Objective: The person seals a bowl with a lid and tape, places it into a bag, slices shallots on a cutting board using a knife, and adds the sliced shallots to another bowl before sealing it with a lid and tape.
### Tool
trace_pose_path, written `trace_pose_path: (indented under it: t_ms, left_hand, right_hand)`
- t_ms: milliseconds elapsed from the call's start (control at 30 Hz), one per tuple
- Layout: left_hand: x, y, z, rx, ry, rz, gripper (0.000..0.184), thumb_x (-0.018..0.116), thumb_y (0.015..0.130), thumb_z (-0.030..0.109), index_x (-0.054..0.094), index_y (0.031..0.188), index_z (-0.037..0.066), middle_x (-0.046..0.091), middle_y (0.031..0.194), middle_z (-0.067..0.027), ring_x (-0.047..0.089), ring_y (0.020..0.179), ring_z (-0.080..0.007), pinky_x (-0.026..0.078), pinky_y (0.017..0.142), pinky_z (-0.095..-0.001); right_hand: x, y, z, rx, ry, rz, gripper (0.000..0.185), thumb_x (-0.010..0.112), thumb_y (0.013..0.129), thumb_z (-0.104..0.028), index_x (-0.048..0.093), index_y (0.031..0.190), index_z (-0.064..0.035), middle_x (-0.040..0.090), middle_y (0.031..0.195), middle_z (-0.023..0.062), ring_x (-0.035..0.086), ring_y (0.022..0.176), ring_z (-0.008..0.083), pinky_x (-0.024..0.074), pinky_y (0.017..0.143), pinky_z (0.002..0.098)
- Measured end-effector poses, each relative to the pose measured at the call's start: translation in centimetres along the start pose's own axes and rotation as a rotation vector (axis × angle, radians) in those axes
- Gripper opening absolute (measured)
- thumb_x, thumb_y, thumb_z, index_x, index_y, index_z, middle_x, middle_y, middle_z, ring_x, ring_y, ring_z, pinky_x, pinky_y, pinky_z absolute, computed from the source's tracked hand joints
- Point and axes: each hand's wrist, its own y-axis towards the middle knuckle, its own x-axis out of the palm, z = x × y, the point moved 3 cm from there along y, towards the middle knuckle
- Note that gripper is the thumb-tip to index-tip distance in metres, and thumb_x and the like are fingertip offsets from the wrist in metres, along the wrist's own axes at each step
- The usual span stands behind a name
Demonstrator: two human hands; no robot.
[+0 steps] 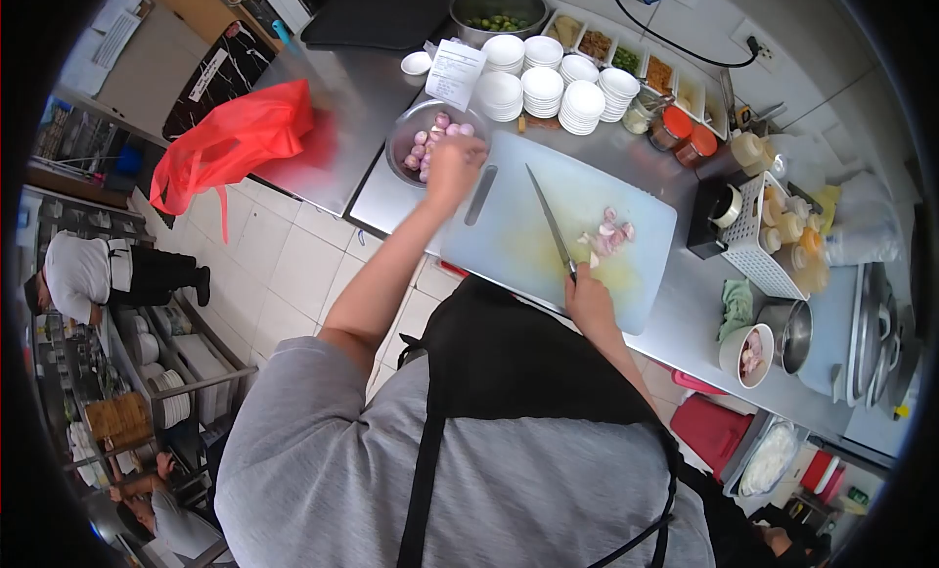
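Your right hand has its fingers tight around the knife. Your left hand is over the bowl of onions — I can't tell if its fingers hold one. Some bits are cut on the board — many whole onions are left.

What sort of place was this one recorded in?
Most likely a restaurant kitchen: stacks of small white bowls stand near a row of food trays on a long metal counter, and the right hand holds a knife at a cutting board.
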Motion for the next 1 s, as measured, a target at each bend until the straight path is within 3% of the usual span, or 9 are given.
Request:
trace_pose_path:
  t_ms: [133, 267, 333, 433, 500, 600, 733, 933, 1000]
  left_hand:
    - [-0.8, 3.3, -4.2, -0.232, 0.225, -0.062, 0.015, 0.065, 0.065, 0.013, 0.061, 0.076, 0.003, 0.06, 0.08, -0.013, 0.055, 0.077, -0.0316, 0.044, 0.069, -0.0393]
    - [1.1, 3.9, -4.9, -0.116, 0.396, -0.045, 0.018, 0.065, 0.067, 0.018, 0.062, 0.079, 0.004, 0.059, 0.086, -0.0142, 0.054, 0.084, -0.0324, 0.043, 0.075, -0.0407]
    - [1.4, 3.9, -4.7, -0.177, 0.518, -0.027, 0.033, 0.07, 0.064, 0.026, 0.064, 0.089, 0.006, 0.06, 0.09, -0.0137, 0.056, 0.089, -0.0287, 0.044, 0.077, -0.0385]
    - [1.3, 4.3, -5.6, -0.219, 0.329, 0.017, 0.023, 0.065, 0.069, 0.019, 0.063, 0.086, 0.004, 0.057, 0.089, -0.0157, 0.054, 0.087, -0.0311, 0.044, 0.075, -0.0409]
    - [-0.2, 4.1, -1.6, -0.298, 0.082, 0.047, 0.021, 0.064, 0.069, 0.015, 0.062, 0.086, 0.002, 0.058, 0.086, -0.0145, 0.056, 0.083, -0.0302, 0.045, 0.072, -0.0393]
    - [3.5, 0.6, 5.3, 0.204, -0.012, -0.13, 0.016, 0.062, 0.065, 0.007, 0.059, 0.079, 0.001, 0.058, 0.082, -0.0149, 0.055, 0.08, -0.03, 0.045, 0.071, -0.0378]
    - [12.6, -7.3, 7.5, 0.449, 0.133, -0.534, 0.016, 0.059, 0.064, 0.003, 0.054, 0.079, 0.001, 0.054, 0.082, -0.0144, 0.053, 0.082, -0.0304, 0.044, 0.074, -0.0377]
    - [12.6, -7.3, 8.3, 0.346, 0.004, -0.5, 0.012, 0.056, 0.07, 0.013, 0.059, 0.08, 0.006, 0.056, 0.08, -0.0127, 0.054, 0.076, -0.0292, 0.045, 0.072, -0.0377]
    - [12.2, -7.1, 8.8, 0.292, -0.07, -0.509, 0.01, 0.057, 0.069, 0.01, 0.06, 0.077, 0.004, 0.056, 0.077, -0.0124, 0.054, 0.075, -0.0294, 0.045, 0.07, -0.0375]
  right_hand:
    - [0.1, 0.2, 2.5, 0.03, 0.006, 0.048, 0.025, 0.046, 0.085, -0.023, 0.041, 0.094, -0.0007, 0.057, 0.067, 0.0256, 0.056, 0.063, 0.0435, 0.0441, 0.056, 0.0516]
    - [-1.7, -0.2, 4.4, 0.122, -0.027, 0.079, 0.025, 0.046, 0.085, -0.025, 0.04, 0.096, -0.002, 0.057, 0.067, 0.0253, 0.056, 0.064, 0.043, 0.0436, 0.057, 0.0519]
    - [-2.2, -0.2, 5.0, 0.149, -0.047, 0.08, 0.026, 0.046, 0.085, -0.025, 0.04, 0.096, -0.0024, 0.057, 0.067, 0.0253, 0.056, 0.064, 0.043, 0.0434, 0.057, 0.0521]
    - [-2.3, -0.4, 5.1, 0.152, -0.041, 0.053, 0.024, 0.047, 0.084, -0.022, 0.04, 0.097, -0.0027, 0.057, 0.069, 0.0254, 0.056, 0.066, 0.0429, 0.0432, 0.058, 0.052]
    - [-2.7, -0.7, 5.0, 0.099, 0.082, 0.087, 0.021, 0.046, 0.081, -0.013, 0.04, 0.099, -0.002, 0.056, 0.068, 0.0258, 0.055, 0.065, 0.0435, 0.0426, 0.058, 0.0509]
    - [-2.7, -1.0, 5.3, -0.005, 0.106, 0.075, 0.025, 0.045, 0.08, -0.008, 0.04, 0.104, -0.0028, 0.056, 0.069, 0.0258, 0.056, 0.067, 0.0431, 0.0425, 0.059, 0.0505]
    - [-2.4, -1.0, 4.9, 0.025, 0.119, 0.068, 0.03, 0.044, 0.08, -0.01, 0.037, 0.109, -0.0038, 0.056, 0.07, 0.0262, 0.055, 0.068, 0.0437, 0.0428, 0.06, 0.0503]
    - [-1.9, -1.6, 3.6, 0.151, -0.035, 0.026, 0.027, 0.045, 0.085, -0.021, 0.036, 0.101, -0.0019, 0.057, 0.068, 0.0257, 0.056, 0.064, 0.0439, 0.0434, 0.057, 0.0517]
    - [-2.1, -1.5, 3.2, 0.19, -0.048, -0.005, 0.024, 0.043, 0.086, -0.023, 0.038, 0.094, -0.0007, 0.058, 0.071, 0.0248, 0.058, 0.067, 0.042, 0.0448, 0.06, 0.0504]
